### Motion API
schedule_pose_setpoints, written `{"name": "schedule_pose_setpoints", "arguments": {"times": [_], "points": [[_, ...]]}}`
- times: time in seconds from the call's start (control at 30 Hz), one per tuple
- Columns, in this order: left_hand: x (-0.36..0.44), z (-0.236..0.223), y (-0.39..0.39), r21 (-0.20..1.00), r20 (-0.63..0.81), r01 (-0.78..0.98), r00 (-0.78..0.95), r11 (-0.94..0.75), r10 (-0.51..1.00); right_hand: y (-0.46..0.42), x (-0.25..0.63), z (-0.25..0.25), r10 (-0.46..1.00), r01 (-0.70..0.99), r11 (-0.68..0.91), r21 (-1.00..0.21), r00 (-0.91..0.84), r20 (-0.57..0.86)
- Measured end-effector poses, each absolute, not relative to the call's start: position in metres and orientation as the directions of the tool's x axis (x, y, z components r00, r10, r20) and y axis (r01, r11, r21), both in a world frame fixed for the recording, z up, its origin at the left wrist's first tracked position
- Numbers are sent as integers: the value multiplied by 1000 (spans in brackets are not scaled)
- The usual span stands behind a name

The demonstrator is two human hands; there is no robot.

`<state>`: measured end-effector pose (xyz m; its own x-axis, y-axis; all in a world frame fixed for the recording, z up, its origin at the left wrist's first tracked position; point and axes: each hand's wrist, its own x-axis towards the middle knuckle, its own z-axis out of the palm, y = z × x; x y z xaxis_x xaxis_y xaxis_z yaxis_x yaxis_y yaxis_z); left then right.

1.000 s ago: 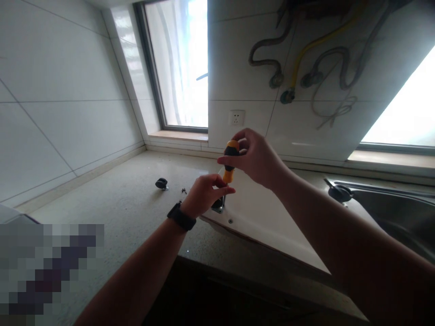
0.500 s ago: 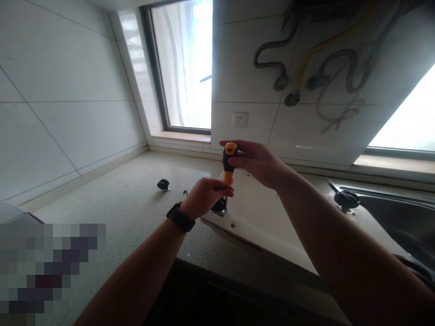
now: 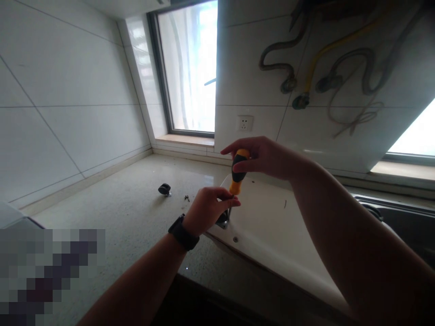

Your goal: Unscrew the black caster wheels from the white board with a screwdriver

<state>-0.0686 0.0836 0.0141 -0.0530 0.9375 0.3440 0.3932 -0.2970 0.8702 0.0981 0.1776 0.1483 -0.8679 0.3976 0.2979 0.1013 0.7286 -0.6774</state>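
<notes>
Nearest, a dark watch (image 3: 183,232) circles the wrist of the left hand (image 3: 209,206). That hand's thumb and finger are pinched together around the shaft of a screwdriver (image 3: 240,170), just below its yellow-and-black handle. At twelve to one o'clock from this pinch, the right hand (image 3: 268,158) is partly closed about the handle, thumb across its side, one finger reaching past it toward nine o'clock. The shaft runs down beyond the left fingertips toward seven o'clock, to a dark wheel (image 3: 222,217) half hidden by that hand, at the corner of a white board (image 3: 268,217). Its fixing looks unfinished; whether a screw is going in or out cannot be told.

Between nine and ten o'clock from the left hand, a few small screws (image 3: 186,198) lie loose on the counter (image 3: 136,217), and past them a second wheel (image 3: 164,189), unattached. A sink (image 3: 404,226) sits at four o'clock from the right hand. Farther back, a wall socket (image 3: 244,123) is at twelve o'clock from the handle.
</notes>
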Motion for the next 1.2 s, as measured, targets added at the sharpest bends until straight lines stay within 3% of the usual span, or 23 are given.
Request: {"name": "schedule_pose_setpoints", "arguments": {"times": [0.13,0.33,0.57,0.8,1.0,1.2], "points": [[-67,12,87,878,339,377,-52,-296,939,185,102,145,425,112,763,-637,-829,364],[-66,12,88,907,335,288,-49,-307,941,188,100,136,527,49,662,-748,-740,418],[-70,13,88,885,327,344,23,-315,945,183,101,142,559,143,676,-723,-738,377],[-76,4,95,906,309,284,62,-314,949,186,97,143,593,155,590,-792,-749,295],[-76,-1,97,914,342,218,39,-342,939,179,101,149,455,99,669,-737,-839,299],[-70,1,94,910,347,247,-15,-333,938,165,96,158,436,209,782,-587,-857,275]]}}
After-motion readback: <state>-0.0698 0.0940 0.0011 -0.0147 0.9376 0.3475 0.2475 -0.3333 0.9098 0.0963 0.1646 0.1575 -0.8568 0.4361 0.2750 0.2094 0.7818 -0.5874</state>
